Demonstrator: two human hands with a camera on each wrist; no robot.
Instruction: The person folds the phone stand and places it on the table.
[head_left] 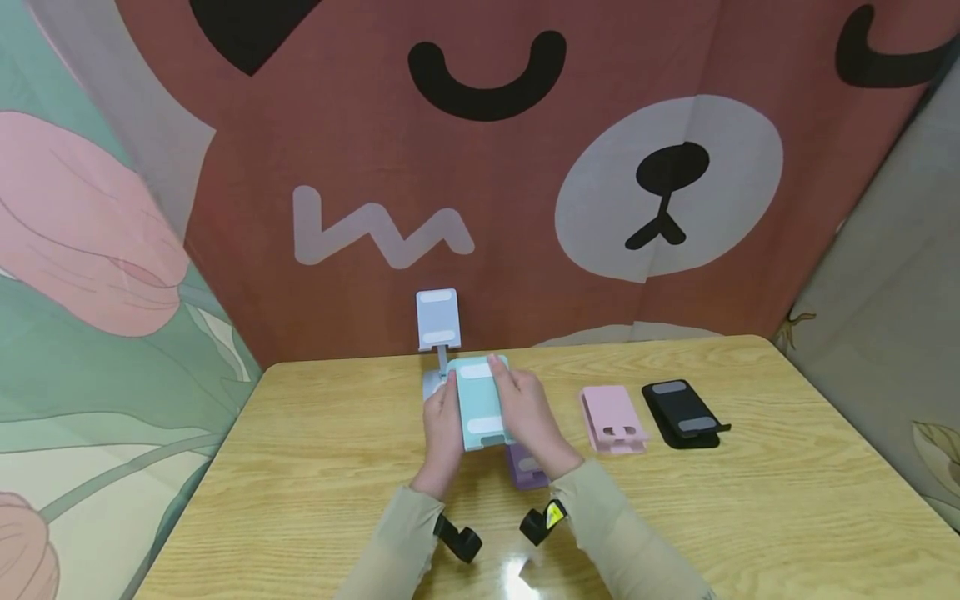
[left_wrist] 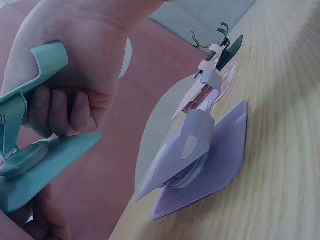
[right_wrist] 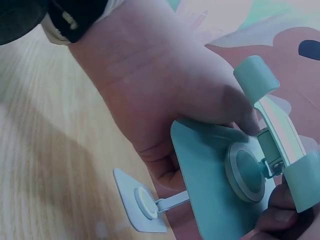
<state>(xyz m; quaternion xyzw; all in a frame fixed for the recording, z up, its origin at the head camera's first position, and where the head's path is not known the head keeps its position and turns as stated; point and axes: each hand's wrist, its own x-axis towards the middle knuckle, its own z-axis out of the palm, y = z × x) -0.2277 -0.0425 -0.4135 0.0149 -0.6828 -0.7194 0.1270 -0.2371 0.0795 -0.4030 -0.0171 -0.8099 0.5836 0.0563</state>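
Note:
Both hands hold a teal phone stand (head_left: 478, 400) above the table. My left hand (head_left: 442, 425) grips its left edge, and my right hand (head_left: 528, 408) its right edge, thumb on the front plate. Two pale pads show on that plate. The right wrist view shows the stand partly unfolded: its base plate (right_wrist: 210, 170) with a round disc sits apart from the hooked plate (right_wrist: 282, 130), joined by a hinge. Right behind the hands, an unfolded pale blue phone stand (head_left: 438, 321) stands upright. A purple phone stand (left_wrist: 230, 145) lies below the hands, partly hidden by the right one.
To the right on the wooden table (head_left: 300, 467) lie a folded pink phone stand (head_left: 611, 408) and a black one (head_left: 682, 408). A printed cloth (head_left: 360, 308) hangs behind the table's back edge. Each wrist carries a small black camera.

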